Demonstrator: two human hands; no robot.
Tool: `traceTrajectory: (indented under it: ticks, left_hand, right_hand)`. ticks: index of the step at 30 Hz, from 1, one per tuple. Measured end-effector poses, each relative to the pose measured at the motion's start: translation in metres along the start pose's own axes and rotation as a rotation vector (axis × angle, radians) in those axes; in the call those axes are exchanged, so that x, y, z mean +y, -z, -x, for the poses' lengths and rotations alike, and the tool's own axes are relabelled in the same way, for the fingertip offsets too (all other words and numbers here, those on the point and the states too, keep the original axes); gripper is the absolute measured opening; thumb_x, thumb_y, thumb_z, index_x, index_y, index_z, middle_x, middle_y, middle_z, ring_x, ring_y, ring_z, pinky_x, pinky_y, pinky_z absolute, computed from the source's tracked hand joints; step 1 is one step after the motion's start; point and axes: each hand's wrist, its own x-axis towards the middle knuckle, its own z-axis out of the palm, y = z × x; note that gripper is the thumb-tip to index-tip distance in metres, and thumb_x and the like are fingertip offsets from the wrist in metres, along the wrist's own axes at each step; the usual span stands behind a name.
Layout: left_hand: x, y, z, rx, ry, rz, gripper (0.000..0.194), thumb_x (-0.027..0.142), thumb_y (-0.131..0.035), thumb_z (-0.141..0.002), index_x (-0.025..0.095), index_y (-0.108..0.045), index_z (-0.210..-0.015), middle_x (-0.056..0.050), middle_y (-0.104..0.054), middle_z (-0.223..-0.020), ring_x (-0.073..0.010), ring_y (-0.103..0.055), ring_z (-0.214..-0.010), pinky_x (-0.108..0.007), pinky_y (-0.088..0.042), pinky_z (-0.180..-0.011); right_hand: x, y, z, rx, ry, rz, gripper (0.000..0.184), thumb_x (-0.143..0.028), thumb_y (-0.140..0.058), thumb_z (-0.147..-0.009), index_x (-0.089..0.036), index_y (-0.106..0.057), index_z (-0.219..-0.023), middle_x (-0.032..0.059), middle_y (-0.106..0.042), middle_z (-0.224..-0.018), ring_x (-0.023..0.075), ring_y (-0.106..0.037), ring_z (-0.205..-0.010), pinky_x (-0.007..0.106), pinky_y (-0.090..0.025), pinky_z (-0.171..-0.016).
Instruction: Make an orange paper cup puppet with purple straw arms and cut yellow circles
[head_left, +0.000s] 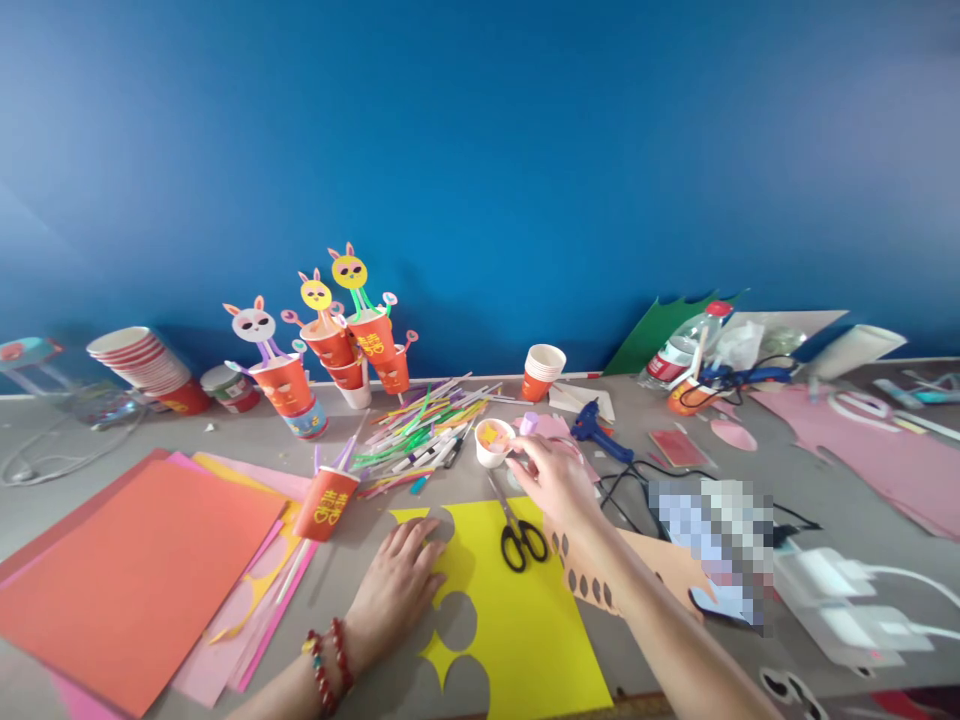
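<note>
My left hand (396, 588) lies flat, fingers spread, on the top left corner of a yellow paper sheet (517, 640) with round cut-outs. My right hand (551, 478) reaches forward to a small white paper cup (493, 443), its fingertips pinched at the cup's rim on something small I cannot make out. Black-handled scissors (517, 530) lie on the yellow sheet just under my right wrist. An orange cup with straws (325, 503) stands left of my left hand.
Orange and pink paper sheets (142, 570) cover the left. Bunny-topped orange cups (330, 360), a heap of straws and pens (420, 425), a cup stack (541, 372), a blue glue gun (596, 428), a bottle (686, 350) and white power adapters (840, 600) sit around.
</note>
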Motion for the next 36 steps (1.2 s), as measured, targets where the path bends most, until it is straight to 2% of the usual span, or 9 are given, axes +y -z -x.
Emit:
traceTrajectory:
  ticks: [3, 7, 12, 15, 17, 22, 27, 33, 36]
  left_hand:
    - [-0.001, 0.001, 0.001, -0.004, -0.006, 0.011, 0.026, 0.020, -0.057, -0.088, 0.023, -0.058, -0.114, -0.010, -0.058, -0.135, -0.0302, -0.054, -0.125, -0.050, -0.049, -0.102]
    - [-0.001, 0.004, 0.002, -0.003, -0.016, 0.078, 0.024, 0.021, -0.056, -0.090, 0.022, -0.058, -0.114, -0.011, -0.058, -0.135, -0.0303, -0.055, -0.124, -0.051, -0.049, -0.103]
    - [-0.010, 0.019, -0.001, 0.097, 0.039, 0.248, 0.033, 0.020, -0.054, -0.092, 0.021, -0.051, -0.125, -0.014, -0.056, -0.136, -0.0273, -0.052, -0.128, -0.046, -0.048, -0.105]
    - [-0.018, 0.032, -0.005, 0.198, 0.125, 0.297, 0.039, 0.022, -0.054, -0.093, 0.022, -0.045, -0.132, -0.014, -0.053, -0.139, -0.0278, -0.049, -0.132, -0.048, -0.046, -0.108]
    - [-0.021, 0.040, -0.008, 0.217, 0.151, 0.326, 0.045, 0.024, -0.055, -0.093, 0.023, -0.042, -0.136, -0.014, -0.052, -0.141, -0.0285, -0.047, -0.134, -0.049, -0.044, -0.110]
    - [-0.020, 0.048, -0.013, 0.102, 0.115, 0.414, 0.065, 0.029, -0.065, -0.088, 0.024, -0.033, -0.144, -0.016, -0.050, -0.143, -0.0324, -0.045, -0.137, -0.054, -0.041, -0.112]
    - [-0.016, 0.037, -0.015, -0.033, 0.043, 0.503, 0.076, 0.034, -0.069, -0.085, 0.025, -0.026, -0.147, -0.016, -0.047, -0.148, -0.0325, -0.046, -0.137, -0.052, -0.043, -0.111]
    - [-0.020, 0.026, -0.010, -0.011, 0.045, 0.524, 0.091, 0.025, -0.068, -0.084, 0.026, -0.009, -0.154, -0.017, -0.046, -0.149, -0.0304, -0.050, -0.134, -0.050, -0.047, -0.106]
    - [-0.015, 0.029, -0.005, -0.002, 0.021, 0.410, 0.079, 0.022, -0.062, -0.087, 0.024, -0.019, -0.153, -0.015, -0.053, -0.142, -0.0298, -0.052, -0.130, -0.050, -0.046, -0.106]
  right_hand:
    - [-0.007, -0.010, -0.007, -0.047, 0.047, 0.020, 0.021, -0.020, -0.052, -0.094, -0.022, -0.063, -0.111, 0.0091, -0.070, -0.118, 0.0219, -0.070, -0.088, 0.026, -0.049, -0.066]
    - [-0.010, -0.018, -0.013, -0.115, 0.104, 0.023, 0.019, -0.014, -0.051, -0.094, -0.020, -0.066, -0.102, 0.0101, -0.073, -0.108, 0.0208, -0.070, -0.080, 0.026, -0.050, -0.063]
    - [-0.019, -0.002, -0.005, -0.152, 0.218, -0.071, 0.020, -0.019, -0.048, -0.099, -0.022, -0.068, -0.099, 0.0076, -0.073, -0.103, 0.0198, -0.069, -0.091, 0.028, -0.052, -0.080]
    - [-0.030, 0.010, 0.009, -0.161, 0.275, -0.201, 0.022, -0.022, -0.046, -0.101, -0.022, -0.068, -0.104, 0.0084, -0.072, -0.106, 0.0209, -0.068, -0.095, 0.030, -0.052, -0.083]
    - [-0.040, 0.014, 0.018, -0.212, 0.300, -0.254, 0.024, -0.022, -0.045, -0.101, -0.022, -0.069, -0.105, 0.0085, -0.072, -0.106, 0.0212, -0.068, -0.096, 0.030, -0.052, -0.082]
    - [-0.063, 0.010, 0.035, -0.316, 0.369, -0.299, 0.023, -0.016, -0.047, -0.098, -0.022, -0.069, -0.102, 0.0074, -0.074, -0.099, 0.0221, -0.068, -0.097, 0.031, -0.053, -0.082]
    - [-0.075, 0.001, 0.042, -0.359, 0.408, -0.288, 0.018, -0.012, -0.053, -0.093, -0.021, -0.069, -0.098, 0.0061, -0.073, -0.095, 0.0207, -0.067, -0.090, 0.029, -0.052, -0.077]
    - [-0.068, 0.002, 0.044, -0.314, 0.384, -0.284, 0.019, -0.012, -0.052, -0.095, -0.021, -0.068, -0.103, 0.0055, -0.074, -0.099, 0.0218, -0.067, -0.096, 0.031, -0.052, -0.081]
    - [-0.059, 0.004, 0.047, -0.261, 0.344, -0.268, 0.019, -0.016, -0.049, -0.098, -0.021, -0.067, -0.102, 0.0068, -0.073, -0.097, 0.0223, -0.068, -0.094, 0.033, -0.052, -0.081]
